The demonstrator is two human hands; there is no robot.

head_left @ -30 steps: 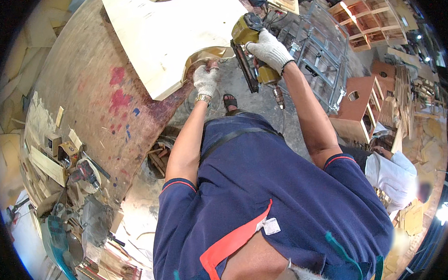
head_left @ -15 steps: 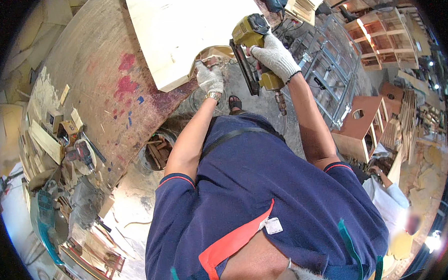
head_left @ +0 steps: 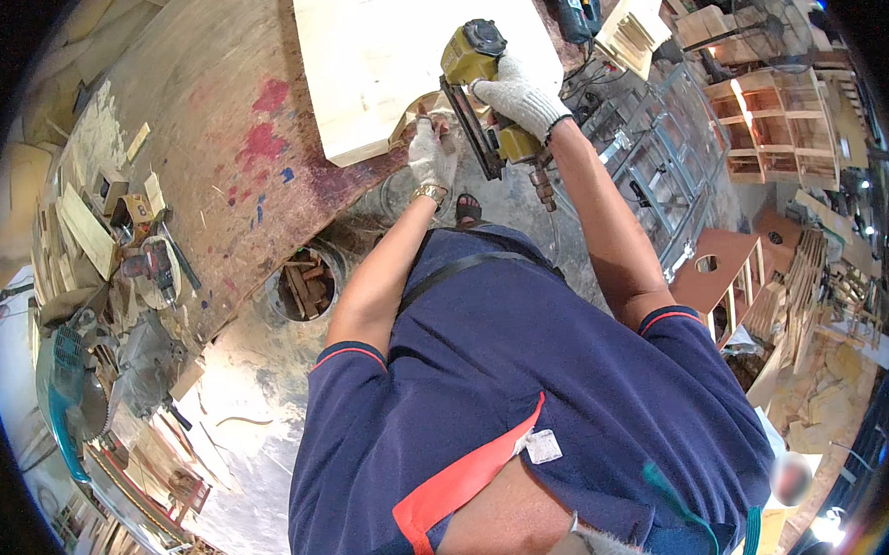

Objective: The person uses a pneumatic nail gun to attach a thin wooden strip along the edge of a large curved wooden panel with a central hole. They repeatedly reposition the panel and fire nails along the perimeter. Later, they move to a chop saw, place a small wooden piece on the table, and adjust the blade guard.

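Both hands wear white knit gloves. Right hand (head_left: 518, 98) has its grip clenched around the handle of a yellow nail gun (head_left: 483, 97), whose nose points down at the near edge of a pale wooden panel (head_left: 395, 51). Left hand (head_left: 431, 151) sits just left of the gun, its grip closed on a thin curved strip of wood (head_left: 425, 110) pressed against the cut-out in that near edge; how tightly the fingers pinch it cannot be told. A wristwatch (head_left: 428, 191) shows at the left wrist.

That panel lies flat on a big round worktop (head_left: 210, 139) of worn brown board with red and blue paint marks, and its near edge overhangs the worktop's rim toward the person. On the far left part of the worktop lie scattered wood offcuts (head_left: 85, 224). Near the left edge of the view a teal circular saw (head_left: 73, 393) rests among scraps. Below the worktop's rim a bucket (head_left: 304, 284) holds wood pieces. On the far side, right of the panel, lies a blue power tool (head_left: 569, 2). Well apart on the right stand wooden shelf units (head_left: 775, 114).
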